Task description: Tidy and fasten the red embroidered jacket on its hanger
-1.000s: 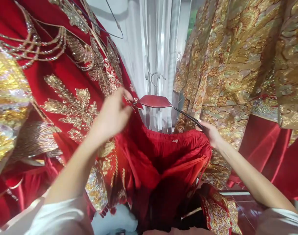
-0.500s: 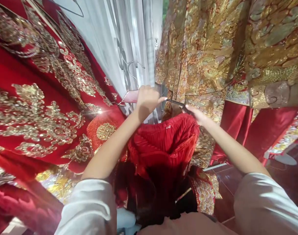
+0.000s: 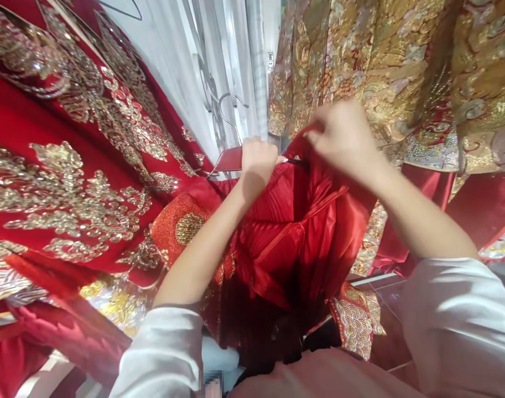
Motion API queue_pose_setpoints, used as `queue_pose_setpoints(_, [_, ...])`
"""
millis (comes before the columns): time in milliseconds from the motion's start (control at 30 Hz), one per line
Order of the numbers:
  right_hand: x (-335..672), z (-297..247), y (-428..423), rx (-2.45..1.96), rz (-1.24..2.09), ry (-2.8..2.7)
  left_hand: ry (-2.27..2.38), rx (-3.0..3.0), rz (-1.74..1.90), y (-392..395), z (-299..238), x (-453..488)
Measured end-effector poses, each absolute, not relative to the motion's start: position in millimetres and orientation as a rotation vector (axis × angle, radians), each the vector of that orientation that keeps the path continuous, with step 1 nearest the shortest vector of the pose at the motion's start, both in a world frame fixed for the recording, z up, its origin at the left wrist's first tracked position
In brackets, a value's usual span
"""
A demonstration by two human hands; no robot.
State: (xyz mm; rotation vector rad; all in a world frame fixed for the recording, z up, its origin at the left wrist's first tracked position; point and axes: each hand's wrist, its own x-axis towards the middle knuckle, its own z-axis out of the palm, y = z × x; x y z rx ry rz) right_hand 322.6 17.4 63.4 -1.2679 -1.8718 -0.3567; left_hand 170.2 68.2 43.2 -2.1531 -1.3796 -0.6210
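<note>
My left hand is closed around the clothes hanger, whose metal hook rises above the knuckles. Part of the hanger's right side is hidden behind fabric, with a short dark piece showing beside my left thumb. Below hangs a red satin skirt with a gathered waist, its folds falling toward my body. My right hand, slightly blurred, pinches the skirt's upper edge and holds it raised near the hanger's right end.
At the left hangs a red garment with gold sequin embroidery. Gold patterned robes fill the upper right. White curtain folds and a pale pole stand behind. An orange-red piece with a gold round emblem lies close to my left forearm.
My right hand has left the hanger's dark right end and now grips the skirt, lifted up and over that end. My left hand stays on the hanger.
</note>
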Motion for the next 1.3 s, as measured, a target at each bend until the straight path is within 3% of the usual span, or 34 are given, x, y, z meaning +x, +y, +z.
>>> queue_pose_setpoints(167, [266.8, -53.3, 1.2, -1.362, -0.164, -2.027, -1.245, -2.183, -0.491, 58.7, 41.3, 161.3])
queue_pose_setpoints(267, [274.7, -82.8, -8.7, -1.396, 0.034, -2.103, -1.109, -2.221, -0.565, 29.0, 42.6, 140.0])
queue_pose_setpoints(367, [305.3, -68.7, -19.1, -1.393, 0.182, -2.030, -1.197, -2.095, -0.753, -13.6, 40.4, 107.7])
queue_pose_setpoints(500, [345.6, -38.0, 3.1, -1.264, -0.127, -1.733, -1.753, -1.802, -0.708, -50.0, 25.2, 66.7])
queue_pose_setpoints(600, [357.1, -33.5, 40.6, -1.129, -0.154, -1.848, -1.969, -1.777, -0.661, -46.3, 11.6, 45.1])
queue_pose_setpoints(833, [369.1, -38.1, 71.4, -1.028, 0.173, -1.843, -1.751, -2.146, -0.975, -14.2, 16.1, 7.7])
queue_pose_setpoints(1033, [371.3, -27.4, 82.7, -0.875, 0.327, -1.789, -1.573, -2.534, -1.638, 20.8, 28.9, -7.0])
queue_pose_setpoints(1133, [365.7, -19.4, 82.6, -0.841, 0.298, -1.895, -1.436, -2.705, -1.783, 36.9, 31.4, -6.8])
queue_pose_setpoints(1300, [353.8, 12.8, 67.6, -0.832, 0.112, -2.211, -1.437, -2.817, -1.733, 40.1, 34.5, -6.8])
